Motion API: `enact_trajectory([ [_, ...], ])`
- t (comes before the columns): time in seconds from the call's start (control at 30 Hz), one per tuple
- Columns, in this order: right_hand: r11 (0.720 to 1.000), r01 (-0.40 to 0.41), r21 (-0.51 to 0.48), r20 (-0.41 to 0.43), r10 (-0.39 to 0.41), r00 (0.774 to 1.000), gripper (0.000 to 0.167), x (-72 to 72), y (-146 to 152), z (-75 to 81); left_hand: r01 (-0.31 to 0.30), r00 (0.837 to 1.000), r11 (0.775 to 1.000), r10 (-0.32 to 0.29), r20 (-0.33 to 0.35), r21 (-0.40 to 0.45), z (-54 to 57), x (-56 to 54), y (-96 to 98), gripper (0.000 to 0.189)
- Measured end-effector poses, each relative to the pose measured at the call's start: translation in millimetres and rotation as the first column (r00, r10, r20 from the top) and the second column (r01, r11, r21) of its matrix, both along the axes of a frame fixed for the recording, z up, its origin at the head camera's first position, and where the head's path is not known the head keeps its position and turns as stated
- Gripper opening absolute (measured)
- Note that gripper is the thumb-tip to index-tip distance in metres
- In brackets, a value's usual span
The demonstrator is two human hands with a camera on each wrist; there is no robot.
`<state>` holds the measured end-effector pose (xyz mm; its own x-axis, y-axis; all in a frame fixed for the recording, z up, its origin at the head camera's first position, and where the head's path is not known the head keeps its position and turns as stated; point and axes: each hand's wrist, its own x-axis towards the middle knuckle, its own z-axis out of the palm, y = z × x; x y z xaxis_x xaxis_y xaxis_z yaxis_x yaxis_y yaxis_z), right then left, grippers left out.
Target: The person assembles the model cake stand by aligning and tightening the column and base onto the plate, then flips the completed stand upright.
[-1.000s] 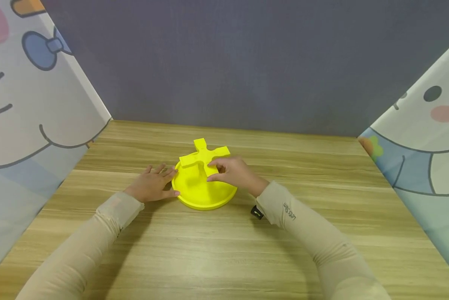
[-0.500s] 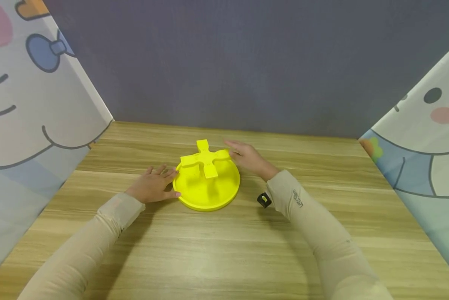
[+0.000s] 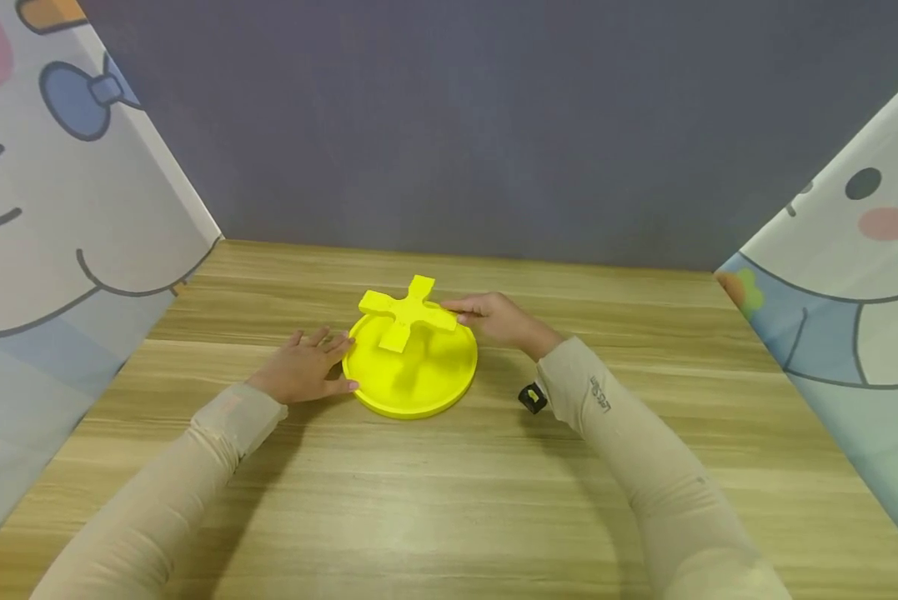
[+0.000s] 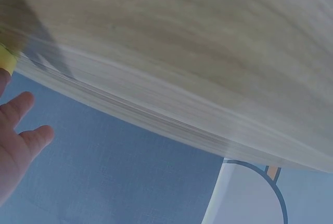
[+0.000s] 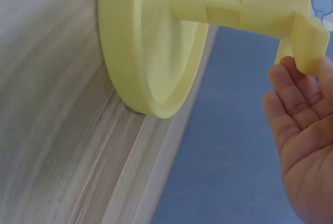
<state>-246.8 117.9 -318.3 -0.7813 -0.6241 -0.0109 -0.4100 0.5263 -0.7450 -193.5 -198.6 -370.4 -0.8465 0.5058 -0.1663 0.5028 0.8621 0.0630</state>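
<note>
A yellow cross-shaped handle point(image 3: 407, 312) tops a thick yellow post point(image 5: 234, 0) that rises from a round yellow base point(image 3: 411, 413) with a raised rim. My right hand point(image 3: 497, 321) pinches the end of the handle's right arm, index finger behind it and thumb in front. In the right wrist view, several fingertips of this hand point(image 5: 307, 146) curl at that same arm's end. Flat and spread, my left hand point(image 3: 298, 371) touches the left side of the base's rim with fingertips and thumb. Only part of the left hand point(image 4: 13, 146) shows in the left wrist view.
The base stands on a wood-grain table point(image 3: 418, 517). A dark grey panel point(image 3: 449, 133) rises behind it, with cartoon-printed cloths point(image 3: 96, 208) along both sides. A small black device point(image 3: 533, 397) shows under the right sleeve cuff.
My right hand has let go of the near arm, moved right and back, and taken the right arm. The cross-shaped handle has turned clockwise. My left hand has stayed at the rim.
</note>
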Motion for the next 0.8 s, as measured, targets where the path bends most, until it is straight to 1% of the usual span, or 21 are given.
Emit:
enact_trajectory([
  [0.1, 0.999, -0.034, -0.017, 0.003, 0.034, 0.999, 0.035, 4.3, 0, -0.4, 0.001, 1.0, 1.0, -0.002, 0.002, 0.006, 1.8, 0.7, 0.6, 0.079],
  [0.23, 0.998, -0.069, 0.0, 0.018, 0.069, 0.997, 0.034, 12.8, -4, -1.4, 0.003, 1.0, 1.0, -0.003, 0.005, 0.008, 3.9, 1.9, 1.4, 0.079],
  [0.3, 0.997, -0.073, 0.009, 0.022, 0.073, 0.997, 0.035, 17.8, -9, -0.9, 0.002, 1.0, 1.0, -0.002, 0.007, 0.01, 4.4, 2.2, 1.6, 0.079],
  [0.5, 0.997, -0.066, 0.033, -0.018, 0.067, 0.998, 0.034, 26.9, -20, 2.7, 0.001, 1.0, 1.0, -0.001, -0.002, 0.009, 3.9, 1.3, -0.6, 0.079],
  [0.6, 1.0, -0.026, 0.002, -0.046, 0.026, 0.999, 0.031, 27.4, -18, 5.6, 0.004, 1.0, 1.0, -0.004, -0.008, 0.003, 2.7, 1.3, -1.1, 0.079],
  [0.67, 0.998, 0.03, -0.052, -0.105, -0.035, 0.994, 0.028, 24.9, -16, 7.3, 0.009, 1.0, 1.0, -0.009, -0.01, 0.002, 1.5, 1.4, -1.2, 0.078],
  [0.73, 0.992, 0.083, -0.098, -0.179, -0.099, 0.979, 0.027, 19.8, -14, 9.2, 0.013, 1.0, 1.0, -0.013, -0.013, 0.0, 0.6, 1.8, -0.9, 0.079],
  [0.8, 0.99, 0.102, -0.099, -0.248, -0.124, 0.961, 0.031, 13.1, -14, 11.1, 0.011, 1.0, 1.0, -0.011, -0.015, 0.001, 0.5, 2.4, -0.8, 0.079],
])
